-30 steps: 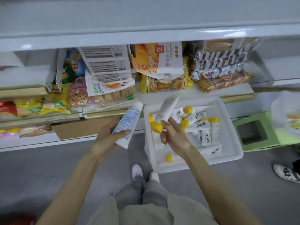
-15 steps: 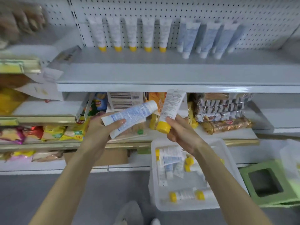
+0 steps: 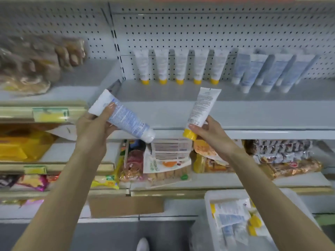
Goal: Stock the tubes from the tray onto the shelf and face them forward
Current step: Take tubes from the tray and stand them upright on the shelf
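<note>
Grey-white metal shelf (image 3: 181, 115) across the middle of the view, with a perforated back panel (image 3: 199, 29) rising behind it. Against that panel, a row of five white tubes (image 3: 180, 67) standing upright on yellow caps, side by side with small gaps. Just to the right of them, a row of pale blue tubes (image 3: 268, 73) on white caps, leaning with tops to the right and overlapping one another.

Left hand (image 3: 92, 129) curled round a blue-and-white tube (image 3: 125, 118), thumb laid across the printed face near the crimped end, fingers wrapped behind. Tilted, crimped end up and to the left, white cap down and to the right. Right hand (image 3: 210, 136) pinching a yellow-capped tube (image 3: 204, 105) just above its cap, thumb in front, fingers behind. Nearly upright, cap down, crimped end up, small print facing the camera. Both held in the air in front of the shelf's front edge, apart from each other.

White plastic tray (image 3: 208, 198) low on the right, partly behind the right forearm, with more loose tubes (image 3: 230, 214) lying in it, blue and yellow-capped mixed, blurred. On the lower shelf (image 3: 235, 180), between the two arms, snack packets (image 3: 163, 160) stacked and slumped. Bagged bread (image 3: 36, 66) on the neighbouring shelf (image 3: 72, 84) at upper left, blurred. Brown cardboard sheet (image 3: 126, 205) below the snack packets. Tip of a white shoe (image 3: 143, 244) at the bottom edge
</note>
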